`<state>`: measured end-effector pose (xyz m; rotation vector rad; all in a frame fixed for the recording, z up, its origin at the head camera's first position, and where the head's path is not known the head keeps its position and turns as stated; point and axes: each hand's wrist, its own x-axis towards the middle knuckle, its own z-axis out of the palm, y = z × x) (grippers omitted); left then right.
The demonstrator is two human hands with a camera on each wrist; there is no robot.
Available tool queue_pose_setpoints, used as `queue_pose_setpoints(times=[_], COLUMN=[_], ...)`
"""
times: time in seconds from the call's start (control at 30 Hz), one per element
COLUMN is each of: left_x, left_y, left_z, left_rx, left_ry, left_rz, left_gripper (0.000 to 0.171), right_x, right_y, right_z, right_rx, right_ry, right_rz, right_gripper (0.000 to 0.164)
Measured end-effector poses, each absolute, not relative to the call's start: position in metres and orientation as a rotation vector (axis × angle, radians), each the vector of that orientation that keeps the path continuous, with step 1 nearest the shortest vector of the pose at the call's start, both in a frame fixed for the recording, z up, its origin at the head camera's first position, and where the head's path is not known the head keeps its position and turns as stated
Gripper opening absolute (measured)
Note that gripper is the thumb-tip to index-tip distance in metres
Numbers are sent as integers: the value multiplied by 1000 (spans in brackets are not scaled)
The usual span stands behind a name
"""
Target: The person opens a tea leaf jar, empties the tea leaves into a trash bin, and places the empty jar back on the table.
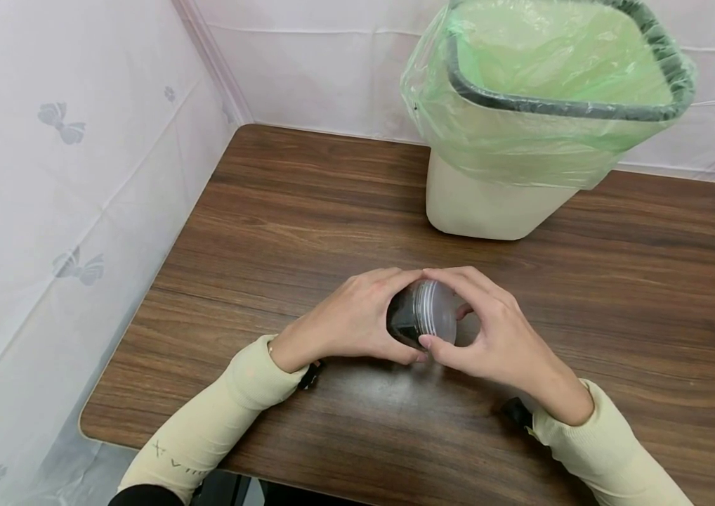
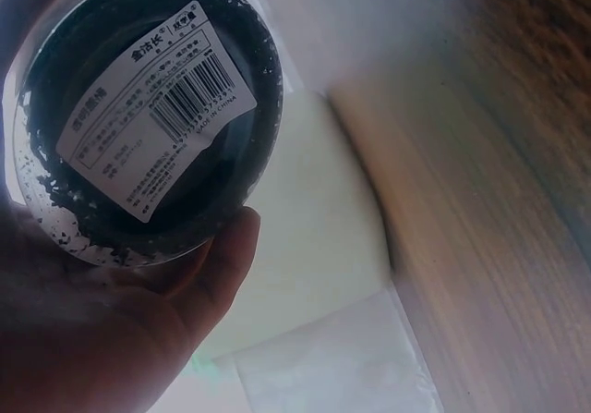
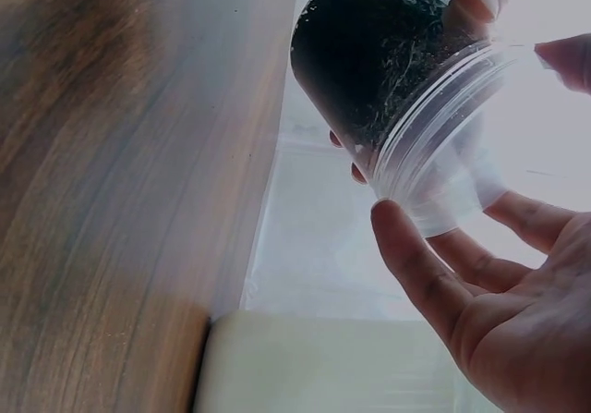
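A clear plastic jar point(image 1: 400, 318) of dark, flaky contents is tilted on its side between both hands, its base toward the left. My left hand point(image 1: 357, 316) grips the jar's body, thumb on the near side and fingers on the far side. My right hand point(image 1: 499, 327) holds the clear ridged lid point(image 1: 442, 310) by its edge, fingers spread around it. A white label point(image 2: 157, 108) with a barcode covers part of the base in the left wrist view. Dark flakes cling inside the wall point(image 3: 379, 62) in the right wrist view.
Behind the hands, a cream waste bin point(image 1: 490, 207) stands on the brown wooden table point(image 1: 256, 232). A green plastic bag point(image 1: 522, 147) lines it and folds over its dark rim. White patterned sheeting point(image 1: 79, 211) hangs along the left and back edges.
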<state>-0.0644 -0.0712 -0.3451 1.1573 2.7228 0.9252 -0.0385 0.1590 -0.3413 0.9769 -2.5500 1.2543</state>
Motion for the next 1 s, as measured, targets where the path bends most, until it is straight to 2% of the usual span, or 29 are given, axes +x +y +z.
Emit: queue_pose_setpoints(times=[0.63, 1.0], left_x=[-65, -65], left_y=[-72, -72], left_z=[-345, -347], left_rx=[1131, 1138], left_ry=[2720, 2733], left_rz=[921, 908], left_gripper=[89, 94], right_x=[-40, -39], right_y=[161, 161], right_z=[-343, -344], right_rx=[988, 1021], right_ry=[-2577, -2590], right_rz=[1222, 1256], right_gripper=[76, 82])
